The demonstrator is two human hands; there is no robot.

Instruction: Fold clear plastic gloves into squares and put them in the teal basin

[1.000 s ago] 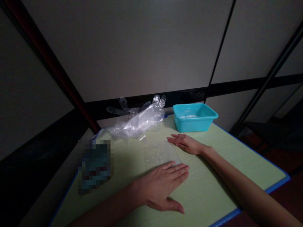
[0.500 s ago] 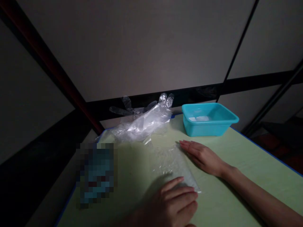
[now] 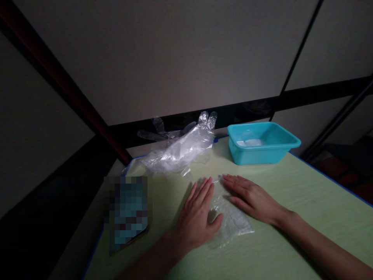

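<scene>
A thin, crinkled piece of clear plastic (image 3: pixel 230 219) lies flat on the table between my hands; I cannot tell if it is a folded glove or a bag. My left hand (image 3: pixel 198 217) rests open along its left side, fingers stretched forward and thumb out over the plastic. At the upper right edge of the plastic, my right hand (image 3: pixel 250 196) lies open and flat, palm down. Just beyond both hands is a loose pile of clear disposable plastic gloves (image 3: pixel 180 151), several glove fingers sticking up at the back.
A turquoise plastic basin (image 3: pixel 259 153) with something whitish inside stands at the back right. On the left lies a blurred-out, bluish flat object (image 3: pixel 129 214). The pale green table (image 3: pixel 305 202) has a blue edge and meets a panelled wall (image 3: pixel 186 58) behind.
My left hand has moved from the near edge of the plastic up to its left side, fingers now pointing away. My right thumb has spread outward. The view has shifted slightly.
</scene>
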